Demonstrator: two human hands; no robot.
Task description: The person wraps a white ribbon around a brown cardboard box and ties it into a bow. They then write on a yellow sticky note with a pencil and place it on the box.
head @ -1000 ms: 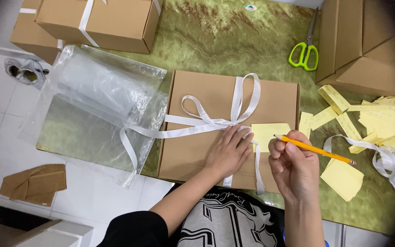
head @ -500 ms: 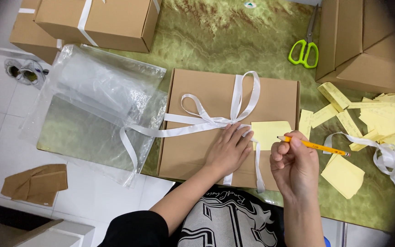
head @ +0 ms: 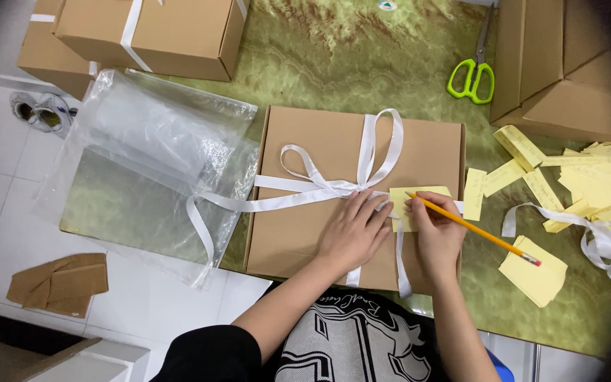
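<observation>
Green marbled tabletop [head: 348, 56]: bears all items below except the floor pieces.

Flat brown cardboard box [head: 305, 233], middle of the table at the near edge: tied with a white satin ribbon [head: 319, 185] knotted in a bow on its lid, one loose tail trailing left onto the plastic.

Clear plastic bag [head: 150, 155]: lies crumpled just left of the box, overhanging the table's left edge.

Taller brown cardboard box with a white strip over it [head: 157, 32], far left corner; a second such box [head: 51, 56] sits partly behind it.

Open brown cardboard cartons [head: 560, 64], far right.

Heap of pale yellow paper slips [head: 595, 184], right of the tied box; a second loose white ribbon [head: 602, 240] curls beside it, and a single square yellow slip [head: 532, 276] lies nearer.

Flattened brown cardboard scrap [head: 58, 283], on the white tiled floor, lower left.

Left hand [head: 353, 230]: spread flat, palm down on the box lid, fingertips at the ribbon knot and the note's left edge.

Right hand [head: 436, 230]: closed around a yellow pencil with red eraser end [head: 475, 230], tip on the note.

Yellow paper note [head: 419, 205]: lies on the lid's right part, between the two hands.

Green-handled scissors [head: 472, 74], far centre-right, well apart from the hands.
</observation>
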